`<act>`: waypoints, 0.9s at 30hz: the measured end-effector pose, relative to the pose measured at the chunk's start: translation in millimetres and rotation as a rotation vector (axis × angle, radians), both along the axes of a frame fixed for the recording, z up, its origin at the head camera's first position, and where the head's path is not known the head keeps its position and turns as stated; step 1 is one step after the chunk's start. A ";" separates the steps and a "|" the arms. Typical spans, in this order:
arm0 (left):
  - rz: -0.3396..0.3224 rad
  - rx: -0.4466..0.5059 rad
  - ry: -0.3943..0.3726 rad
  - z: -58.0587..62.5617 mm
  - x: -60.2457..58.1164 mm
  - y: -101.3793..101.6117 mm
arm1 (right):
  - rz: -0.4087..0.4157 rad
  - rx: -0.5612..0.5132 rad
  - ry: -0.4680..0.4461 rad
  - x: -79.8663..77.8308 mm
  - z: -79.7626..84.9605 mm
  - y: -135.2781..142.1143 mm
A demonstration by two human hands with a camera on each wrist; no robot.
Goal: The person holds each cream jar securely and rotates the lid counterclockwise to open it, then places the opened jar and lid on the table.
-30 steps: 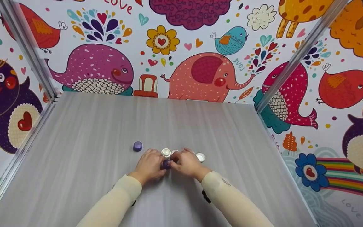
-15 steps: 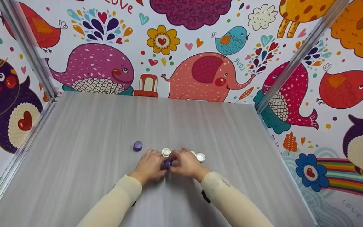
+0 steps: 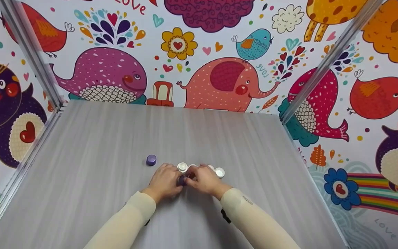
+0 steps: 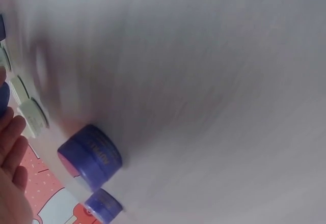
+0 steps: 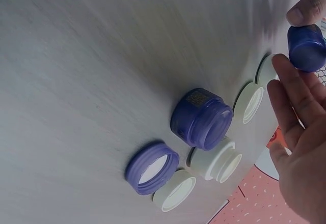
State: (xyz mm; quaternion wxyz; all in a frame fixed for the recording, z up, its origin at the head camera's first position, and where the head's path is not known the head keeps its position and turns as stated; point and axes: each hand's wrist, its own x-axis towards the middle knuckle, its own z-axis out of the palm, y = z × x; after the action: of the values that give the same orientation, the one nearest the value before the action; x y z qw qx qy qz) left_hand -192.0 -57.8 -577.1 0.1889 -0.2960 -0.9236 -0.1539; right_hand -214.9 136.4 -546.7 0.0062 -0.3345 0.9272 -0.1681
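Head cam: high, facing forward and down, farthest off; spans left hand [image 3: 164,180], right hand [image 3: 206,179], tabletop [image 3: 109,138], patterned wall [image 3: 212,83]. Wrist cams: low, close, rolled; wall falls lower left in left wrist's, lower right in right wrist's. Both share tabletop, wall.

Gray wood-grain tabletop [image 3: 109,138], walls [image 3: 166,71] at back & both sides w/ cartoon print incl. purple whale [image 3: 107,74], pink elephant [image 3: 216,84]; metal posts [image 3: 31,52] at rear corners.
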 end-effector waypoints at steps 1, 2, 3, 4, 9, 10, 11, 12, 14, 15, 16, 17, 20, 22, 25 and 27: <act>-0.003 0.000 0.000 -0.1 0.2 0.0 | 0.007 -0.009 -0.010 -0.4 -0.2 0.0; -0.004 -0.001 -0.003 -0.2 0.3 -0.1 | 0.013 -0.016 -0.019 -0.7 0.0 -0.1; -0.006 -0.003 -0.005 -0.2 0.5 -0.2 | 0.021 -0.022 -0.028 -1.2 0.3 -0.2; -0.005 -0.005 -0.006 -0.3 0.5 -0.2 | 0.027 -0.029 -0.037 -1.5 0.8 -0.3; 0.001 -0.016 -0.023 -1.1 -0.3 -0.3 | 0.045 -0.034 -0.046 -2.3 2.5 0.0; 0.001 -0.014 -0.025 -1.1 -0.3 -0.4 | 0.046 -0.038 -0.044 -2.2 2.5 0.1; 0.003 -0.013 -0.030 -0.8 0.0 -0.3 | 0.045 -0.039 -0.039 -2.2 2.4 0.4; 0.004 -0.011 -0.031 -0.7 0.1 -0.3 | 0.043 -0.040 -0.032 -2.3 2.1 0.6; 0.004 -0.002 -0.031 0.0 0.5 -0.1 | 0.036 -0.044 -0.020 -2.1 1.6 1.2; 0.004 0.001 -0.028 0.5 0.8 0.0 | 0.030 -0.044 -0.015 -1.9 1.6 1.5; 0.005 0.001 -0.027 0.8 1.0 0.1 | 0.026 -0.041 -0.006 -1.6 1.4 1.9; 0.004 0.003 -0.026 1.0 1.1 0.3 | 0.022 -0.033 0.002 -1.4 1.3 2.3; 0.000 0.004 -0.017 0.7 0.7 0.9 | 0.023 -0.018 0.024 -0.7 0.5 2.9; 0.000 0.000 -0.016 0.5 0.3 1.3 | 0.024 -0.013 0.026 -0.4 0.1 2.8; 0.002 -0.005 -0.020 -0.3 -0.3 1.6 | 0.032 -0.028 0.003 -0.6 -0.1 2.4; 0.003 -0.007 -0.020 -0.7 -0.3 1.6 | 0.035 -0.033 -0.016 -1.0 0.1 2.1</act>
State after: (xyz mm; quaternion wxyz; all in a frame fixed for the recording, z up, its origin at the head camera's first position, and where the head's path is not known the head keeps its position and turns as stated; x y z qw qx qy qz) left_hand -192.3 -56.3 -577.8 0.1790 -0.2939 -0.9263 -0.1532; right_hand -216.0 138.5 -546.5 0.0110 -0.3495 0.9183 -0.1857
